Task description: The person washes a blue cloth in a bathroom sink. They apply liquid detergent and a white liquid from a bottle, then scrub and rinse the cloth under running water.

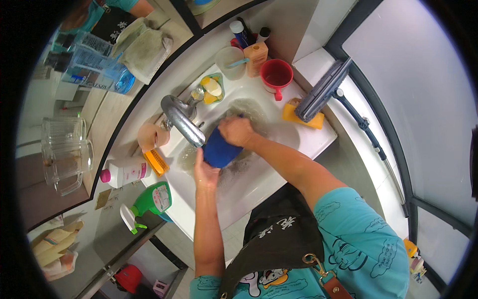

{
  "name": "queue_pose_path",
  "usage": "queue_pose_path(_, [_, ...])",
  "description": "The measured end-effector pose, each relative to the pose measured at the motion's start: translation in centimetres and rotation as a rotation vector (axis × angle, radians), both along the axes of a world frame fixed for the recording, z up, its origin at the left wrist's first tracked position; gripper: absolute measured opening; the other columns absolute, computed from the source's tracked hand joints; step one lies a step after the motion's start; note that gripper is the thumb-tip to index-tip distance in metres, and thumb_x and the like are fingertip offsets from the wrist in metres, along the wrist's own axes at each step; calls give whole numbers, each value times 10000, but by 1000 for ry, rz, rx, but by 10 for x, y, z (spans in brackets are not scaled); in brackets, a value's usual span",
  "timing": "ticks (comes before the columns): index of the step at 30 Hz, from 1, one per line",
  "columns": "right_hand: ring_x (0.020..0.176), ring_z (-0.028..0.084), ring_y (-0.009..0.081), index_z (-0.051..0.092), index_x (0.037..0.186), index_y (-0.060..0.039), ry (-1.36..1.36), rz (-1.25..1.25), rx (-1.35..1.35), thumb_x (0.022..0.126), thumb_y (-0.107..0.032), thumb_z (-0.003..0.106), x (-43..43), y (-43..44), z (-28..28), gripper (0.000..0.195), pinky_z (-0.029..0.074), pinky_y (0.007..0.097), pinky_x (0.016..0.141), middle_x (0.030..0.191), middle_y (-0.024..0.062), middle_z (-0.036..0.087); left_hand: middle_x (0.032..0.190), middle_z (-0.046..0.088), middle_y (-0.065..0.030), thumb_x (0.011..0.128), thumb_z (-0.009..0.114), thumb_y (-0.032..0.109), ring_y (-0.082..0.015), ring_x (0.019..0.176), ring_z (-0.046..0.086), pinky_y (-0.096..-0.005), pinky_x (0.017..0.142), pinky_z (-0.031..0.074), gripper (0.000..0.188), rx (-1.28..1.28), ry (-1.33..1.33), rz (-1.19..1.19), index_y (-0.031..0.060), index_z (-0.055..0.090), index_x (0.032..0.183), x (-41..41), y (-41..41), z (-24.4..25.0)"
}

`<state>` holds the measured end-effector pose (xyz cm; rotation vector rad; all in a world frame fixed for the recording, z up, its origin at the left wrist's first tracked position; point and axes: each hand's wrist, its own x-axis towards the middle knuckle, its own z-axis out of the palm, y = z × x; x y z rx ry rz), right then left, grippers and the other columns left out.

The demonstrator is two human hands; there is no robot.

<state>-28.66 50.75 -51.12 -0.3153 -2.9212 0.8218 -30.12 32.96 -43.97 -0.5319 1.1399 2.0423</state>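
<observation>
A blue cloth (223, 149) is stretched between my hands above murky water in a white washbasin (257, 188). My left hand (206, 170) supports its lower left edge, thumb up near the spout of the chrome faucet (186, 125); the fingers are hidden beneath the cloth. My right hand (236, 130) is closed over the cloth's upper right part, and its outline is slightly blurred. Both wrists are over the basin. Behind the faucet's handle, a green soap dish (220, 79) holds pieces of white and yellow soap (212, 88).
Around the rim stand a red mug (276, 73), a yellow sponge (303, 116) under a grey squeegee-like mop head (323, 91), an orange brush (157, 163), a white bottle (127, 172) and a green spray bottle (157, 198). A mirror cabinet's dark edge (140, 95) curves at left.
</observation>
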Motion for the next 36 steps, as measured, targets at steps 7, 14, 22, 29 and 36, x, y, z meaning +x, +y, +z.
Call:
queue_pose_path(7, [1050, 562, 430, 670, 1100, -101, -198, -198, -929, 770, -140, 650, 6, -27, -26, 333, 469, 451, 921, 1199, 225, 563, 1366, 453, -164, 915, 548, 557, -302, 1285, 435, -595, 1055, 353, 676, -152, -361, -90, 88, 415, 1384, -15, -23, -19])
queue_pose_path(14, [954, 622, 336, 623, 1033, -159, 94, 183, -640, 789, -190, 630, 58, -151, 94, 246, 504, 484, 764, 1048, 158, 595, 1209, 569, -113, 979, 458, 445, -284, 1115, 555, -511, 969, 445, 448, 318, 2, -154, 100, 509, 1262, -25, -41, -82])
queue_pose_path(22, [964, 645, 344, 735, 916, -111, -125, -6, -243, 819, -390, 539, -11, -26, 44, 355, 500, 505, 786, 969, 167, 686, 1105, 653, -91, 981, 492, 254, -239, 986, 644, -392, 860, 538, 289, 55, -187, -13, 68, 584, 1181, 15, 4, -54])
queue_pose_path(29, [1040, 621, 346, 662, 1048, -44, -260, 2, -47, 862, -289, 548, -6, 53, 42, 328, 522, 466, 814, 1128, 204, 615, 1559, 211, -171, 938, 574, 457, -409, 1332, 377, -525, 1018, 429, 718, -183, -96, -57, 100, 287, 1491, -3, -42, -17])
queue_pose_path(36, [939, 565, 324, 589, 1064, -44, -80, 181, 474, 775, -72, 578, 87, 64, 82, 291, 545, 406, 711, 998, 140, 538, 1524, 194, -246, 947, 602, 309, -445, 1320, 364, -560, 998, 444, 696, -187, -113, -253, 76, 238, 1493, 28, -93, -53])
